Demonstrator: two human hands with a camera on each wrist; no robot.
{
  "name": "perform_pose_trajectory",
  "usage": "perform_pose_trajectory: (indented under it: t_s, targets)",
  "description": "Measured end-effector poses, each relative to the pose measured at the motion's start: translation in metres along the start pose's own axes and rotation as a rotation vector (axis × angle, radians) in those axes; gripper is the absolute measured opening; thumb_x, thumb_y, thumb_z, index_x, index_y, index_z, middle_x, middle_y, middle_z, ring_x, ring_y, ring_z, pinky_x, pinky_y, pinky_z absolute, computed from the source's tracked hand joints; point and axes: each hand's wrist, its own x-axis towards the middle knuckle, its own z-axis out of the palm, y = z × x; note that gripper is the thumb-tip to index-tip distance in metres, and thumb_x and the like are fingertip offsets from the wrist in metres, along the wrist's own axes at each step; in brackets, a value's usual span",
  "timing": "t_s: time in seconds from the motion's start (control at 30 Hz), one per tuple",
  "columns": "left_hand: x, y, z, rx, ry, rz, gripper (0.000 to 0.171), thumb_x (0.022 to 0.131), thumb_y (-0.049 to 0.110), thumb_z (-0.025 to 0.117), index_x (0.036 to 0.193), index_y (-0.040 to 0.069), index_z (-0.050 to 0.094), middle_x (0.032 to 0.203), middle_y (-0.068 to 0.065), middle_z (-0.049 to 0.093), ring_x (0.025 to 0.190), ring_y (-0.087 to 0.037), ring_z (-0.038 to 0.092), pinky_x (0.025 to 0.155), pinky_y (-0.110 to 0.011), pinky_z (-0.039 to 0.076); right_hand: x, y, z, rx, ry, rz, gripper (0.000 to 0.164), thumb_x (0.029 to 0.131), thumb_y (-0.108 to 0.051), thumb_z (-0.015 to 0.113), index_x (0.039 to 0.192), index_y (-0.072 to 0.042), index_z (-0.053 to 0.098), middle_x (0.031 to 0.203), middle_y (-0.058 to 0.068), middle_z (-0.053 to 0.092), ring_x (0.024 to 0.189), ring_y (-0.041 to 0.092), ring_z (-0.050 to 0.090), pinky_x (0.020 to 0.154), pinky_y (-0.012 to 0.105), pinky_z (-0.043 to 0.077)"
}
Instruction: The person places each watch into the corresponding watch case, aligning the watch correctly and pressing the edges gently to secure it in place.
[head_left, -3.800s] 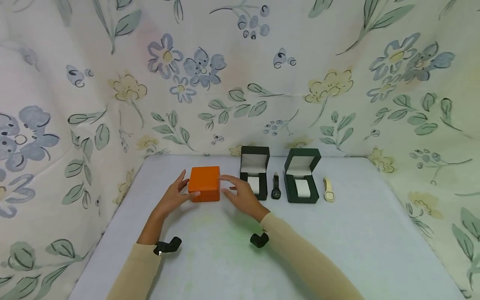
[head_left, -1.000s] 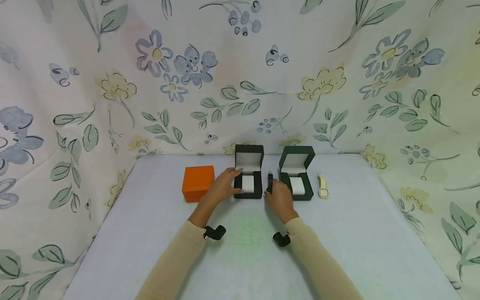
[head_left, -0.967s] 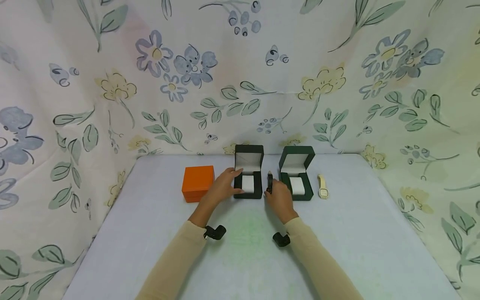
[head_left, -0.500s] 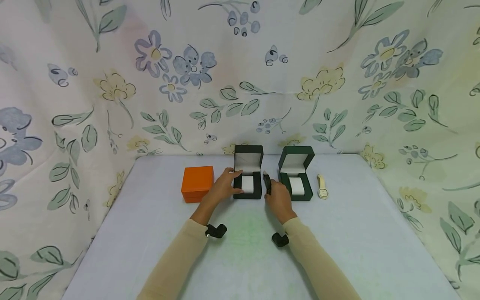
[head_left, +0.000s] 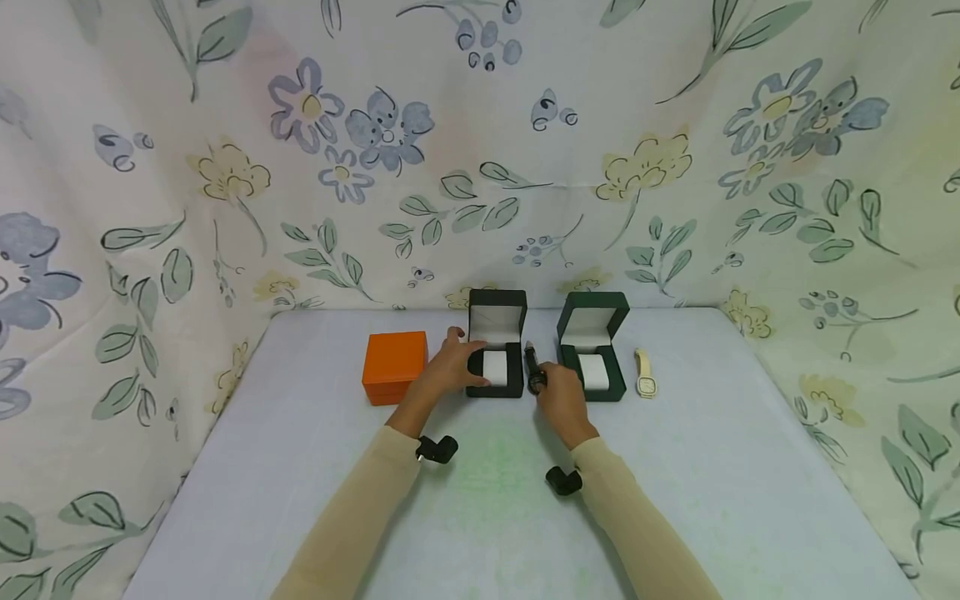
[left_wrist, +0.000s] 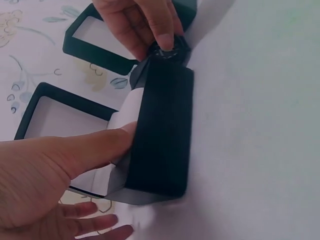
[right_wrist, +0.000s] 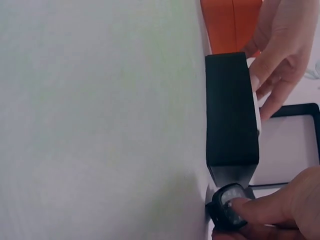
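A black wristwatch (head_left: 535, 371) is pinched in my right hand (head_left: 564, 400), the thumb over its dark face in the right wrist view. It sits at the right side of an open black watch box (head_left: 514, 375) with a white cushion (head_left: 495, 367). My left hand (head_left: 448, 368) is at that box's left side. In the left wrist view the left thumb (left_wrist: 107, 142) reaches over the box's inside edge, touching near the cushion, while the other fingers stay extended outside. Right of the right hand stands an open green watch box (head_left: 617, 375).
A closed orange box (head_left: 395, 367) sits left of the black box, partly behind the left hand. A gold wristwatch (head_left: 645, 375) lies right of the green box. The white-covered table (head_left: 487, 517) meets a floral curtain (head_left: 480, 233) at the back.
Both hands have left the orange box. The left hand came to the black box; the right hand took hold of the black wristwatch and shifted it slightly left, toward that box.
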Motion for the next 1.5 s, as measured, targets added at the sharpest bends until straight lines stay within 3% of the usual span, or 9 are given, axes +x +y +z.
perform_pose_trajectory:
  t_s: [0.33, 0.8, 1.03, 1.2, 1.5]
  targets:
    - [0.003, -0.005, -0.004, -0.011, -0.074, -0.005, 0.074, 0.082, 0.036, 0.087, 0.147, 0.018, 0.057, 0.151, -0.029, 0.028, 0.127, -0.04, 0.043, 0.094, -0.049, 0.054, -0.001, 0.003, 0.001, 0.06, 0.027, -0.045, 0.019, 0.089, 0.008, 0.07, 0.107, 0.006, 0.073, 0.093, 0.018, 0.074, 0.083, 0.029, 0.07, 0.068, 0.043, 0.059]
    - [0.002, -0.007, 0.0, 0.051, 0.034, 0.045, 0.072, 0.076, 0.04, 0.091, 0.14, 0.02, 0.062, 0.15, -0.024, 0.035, 0.125, -0.036, 0.047, 0.091, -0.052, 0.057, -0.002, -0.002, -0.003, 0.126, 0.034, -0.026, 0.012, 0.088, 0.008, 0.071, 0.099, 0.005, 0.071, 0.089, 0.016, 0.073, 0.082, 0.028, 0.069, 0.069, 0.042, 0.059]
    - [0.006, -0.004, -0.003, 0.111, -0.028, 0.001, 0.075, 0.076, 0.045, 0.09, 0.142, 0.022, 0.062, 0.153, -0.024, 0.032, 0.13, -0.037, 0.043, 0.091, -0.055, 0.055, -0.002, -0.001, -0.004, 0.142, 0.042, -0.021, 0.011, 0.088, 0.008, 0.072, 0.099, 0.004, 0.072, 0.089, 0.016, 0.072, 0.083, 0.028, 0.069, 0.07, 0.042, 0.059]
    - [0.008, -0.002, -0.003, 0.104, -0.067, -0.024, 0.076, 0.077, 0.045, 0.089, 0.143, 0.022, 0.06, 0.154, -0.024, 0.031, 0.13, -0.036, 0.041, 0.092, -0.054, 0.054, -0.002, -0.001, -0.007, 0.172, 0.053, -0.024, 0.012, 0.087, 0.009, 0.072, 0.099, 0.004, 0.073, 0.089, 0.017, 0.072, 0.081, 0.028, 0.069, 0.069, 0.042, 0.058]
    - [0.009, -0.005, 0.003, 0.107, -0.012, 0.007, 0.075, 0.078, 0.041, 0.089, 0.143, 0.019, 0.059, 0.151, -0.026, 0.031, 0.128, -0.037, 0.043, 0.089, -0.053, 0.057, -0.001, -0.008, -0.018, 0.248, 0.087, -0.049, 0.011, 0.088, 0.007, 0.073, 0.099, 0.005, 0.073, 0.089, 0.016, 0.072, 0.083, 0.029, 0.068, 0.072, 0.044, 0.059]
